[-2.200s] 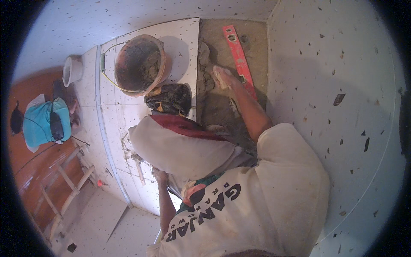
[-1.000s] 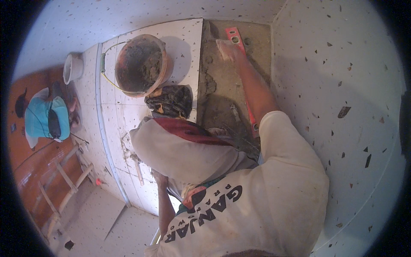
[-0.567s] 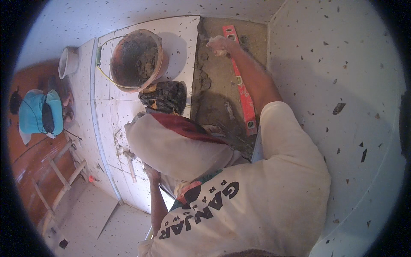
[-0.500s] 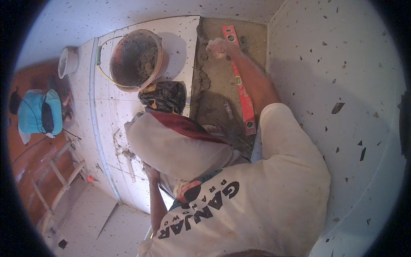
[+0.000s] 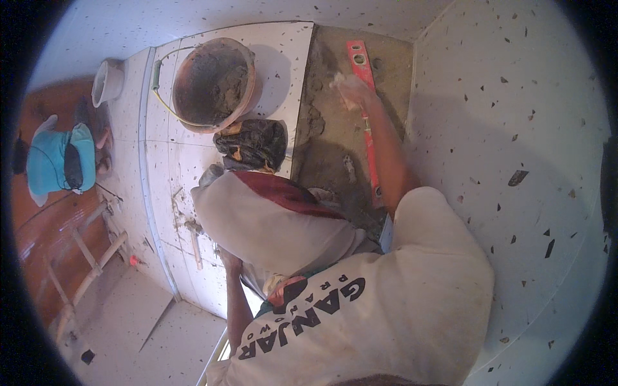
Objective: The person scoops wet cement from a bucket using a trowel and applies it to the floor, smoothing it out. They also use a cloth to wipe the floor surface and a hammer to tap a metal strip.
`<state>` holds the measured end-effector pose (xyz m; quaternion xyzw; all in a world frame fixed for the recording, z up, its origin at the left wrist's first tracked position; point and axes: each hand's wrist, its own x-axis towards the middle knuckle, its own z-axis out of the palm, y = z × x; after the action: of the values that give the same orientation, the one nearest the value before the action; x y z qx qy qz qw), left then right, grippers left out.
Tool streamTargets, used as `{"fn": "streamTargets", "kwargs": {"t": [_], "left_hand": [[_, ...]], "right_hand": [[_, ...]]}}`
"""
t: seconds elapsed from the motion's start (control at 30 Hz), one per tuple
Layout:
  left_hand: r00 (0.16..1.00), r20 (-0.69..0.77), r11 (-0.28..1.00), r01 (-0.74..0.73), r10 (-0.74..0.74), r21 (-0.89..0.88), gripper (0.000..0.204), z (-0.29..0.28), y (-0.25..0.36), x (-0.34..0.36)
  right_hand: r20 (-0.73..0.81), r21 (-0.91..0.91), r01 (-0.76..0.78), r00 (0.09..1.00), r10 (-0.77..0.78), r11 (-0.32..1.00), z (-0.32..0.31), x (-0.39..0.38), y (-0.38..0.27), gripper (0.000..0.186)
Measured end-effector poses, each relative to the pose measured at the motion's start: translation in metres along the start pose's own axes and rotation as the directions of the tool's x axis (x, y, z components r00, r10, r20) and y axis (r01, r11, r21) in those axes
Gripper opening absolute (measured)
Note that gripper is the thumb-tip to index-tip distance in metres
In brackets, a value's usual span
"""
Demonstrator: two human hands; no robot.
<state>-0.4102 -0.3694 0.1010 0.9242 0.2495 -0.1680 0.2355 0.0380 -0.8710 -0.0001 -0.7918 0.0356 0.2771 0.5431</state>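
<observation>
My right grip point(image 5: 354, 92) is blurred over the upper middle of the frame, its fingers bunched, and I cannot tell whether they pinch anything. Beneath it, partly covered by my hand and forearm, a long red spirit level point(image 5: 371, 154) slants down from the upper middle. It lies on a bed of grey-brown sandy mortar point(image 5: 328, 141). My left grip point(image 5: 231, 260) is low, left of centre, beside my bent, pale-trousered leg point(image 5: 270, 222); I cannot tell whether it is spread or closed. At upper left of centre, a round orange-brown bucket point(image 5: 255, 87) of grey mortar stands on white speckled tiles point(image 5: 293, 77), a crumpled black plastic bag point(image 5: 261, 145) just below it. At far left crouches a co-worker in turquoise point(image 5: 48, 161).
</observation>
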Motion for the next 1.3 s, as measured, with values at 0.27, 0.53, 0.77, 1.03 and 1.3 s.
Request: {"fn": "streamTargets", "kwargs": {"t": [0.27,0.53,0.77,1.03,1.3], "left_hand": [[0.976,-0.05,0.965,-0.203,0.214,0.168,0.061,0.012,-0.051,0.007],[0.991,-0.038,0.982,-0.12,0.126,0.147,0.064,0.01,-0.043,0.002],[0.992,-0.035,0.987,-0.116,0.121,0.114,0.066,0.014,-0.027,0.016],[0.996,-0.062,0.994,-0.065,0.071,0.092,0.07,0.013,-0.028,-0.002],[0.995,-0.075,0.997,-0.069,0.073,0.046,0.073,0.021,-0.021,0.006]], "right_hand": [[0.03,0.228,-0.218,0.976,0.217,0.949,-0.045,0.092,-0.014,0.033],[0.284,-0.693,0.3,0.949,-0.133,0.655,-0.045,0.118,-0.023,0.034],[0.284,-0.573,0.268,0.951,-0.119,0.775,-0.033,0.085,0.0,0.031],[0.15,-0.328,0.204,0.975,-0.162,0.922,-0.028,0.01,-0.003,0.037],[0.112,-0.831,0.311,0.906,-0.409,0.462,-0.07,0.141,0.028,0.019]]}}
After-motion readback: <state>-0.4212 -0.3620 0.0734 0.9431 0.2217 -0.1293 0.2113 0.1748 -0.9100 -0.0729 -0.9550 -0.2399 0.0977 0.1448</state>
